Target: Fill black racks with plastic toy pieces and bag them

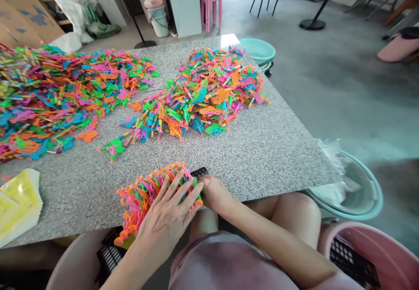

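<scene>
A tight row of colourful plastic toy guns [144,189] stands at the table's near edge, round orange ends showing along both sides. My left hand [172,203] lies across the row with its fingers stretched out and spread over the toys. At the row's right end my right hand [216,194] is closed, its fingers curled against the last toys. What it pinches is hidden. A black perforated plastic rack [200,172] sticks out behind the right fingertips; the rest of it is covered by the toys and hands.
Loose toy guns form a pile [209,93] mid-table and a larger heap [65,93] at left. A yellow-and-white packet stack [19,203] lies front left. Beside the granite table [278,159] are a green basket [373,194] and a pink tub [386,250]; another pink tub [72,264] sits below.
</scene>
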`<action>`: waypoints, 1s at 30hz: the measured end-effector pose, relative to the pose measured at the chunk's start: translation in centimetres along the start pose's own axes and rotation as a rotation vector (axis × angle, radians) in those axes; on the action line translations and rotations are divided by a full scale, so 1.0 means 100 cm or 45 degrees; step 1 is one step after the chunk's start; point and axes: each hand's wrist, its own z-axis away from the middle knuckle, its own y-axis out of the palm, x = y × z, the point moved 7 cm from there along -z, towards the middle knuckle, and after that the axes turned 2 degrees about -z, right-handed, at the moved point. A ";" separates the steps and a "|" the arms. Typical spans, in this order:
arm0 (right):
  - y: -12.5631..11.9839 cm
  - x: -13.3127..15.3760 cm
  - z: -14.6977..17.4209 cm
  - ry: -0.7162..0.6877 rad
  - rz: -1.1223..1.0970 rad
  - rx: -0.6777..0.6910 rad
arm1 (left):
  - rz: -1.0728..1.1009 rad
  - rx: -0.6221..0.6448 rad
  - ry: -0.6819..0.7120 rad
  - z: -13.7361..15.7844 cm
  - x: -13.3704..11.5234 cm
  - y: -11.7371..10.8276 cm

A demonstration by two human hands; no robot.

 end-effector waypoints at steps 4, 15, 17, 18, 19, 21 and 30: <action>-0.022 -0.010 -0.008 -0.162 0.023 0.132 | -0.021 -0.056 -0.017 0.001 0.001 0.000; -0.096 -0.113 -0.067 0.065 0.707 -0.412 | -0.120 -0.076 -0.003 0.006 0.002 0.000; -0.097 -0.128 -0.051 0.070 0.680 -0.422 | -0.110 -0.074 -0.004 0.006 0.002 0.001; -0.099 -0.132 -0.045 0.079 0.659 -0.455 | -0.103 -0.080 -0.003 0.006 0.002 0.001; -0.101 -0.131 -0.041 0.072 0.639 -0.490 | -0.096 -0.087 0.000 0.005 0.002 0.001; -0.103 -0.116 -0.048 0.016 0.616 -0.544 | -0.085 -0.095 0.004 0.004 0.002 0.001; -0.111 -0.051 -0.124 -0.016 0.712 -0.440 | -0.081 -0.047 -0.007 0.003 0.000 -0.003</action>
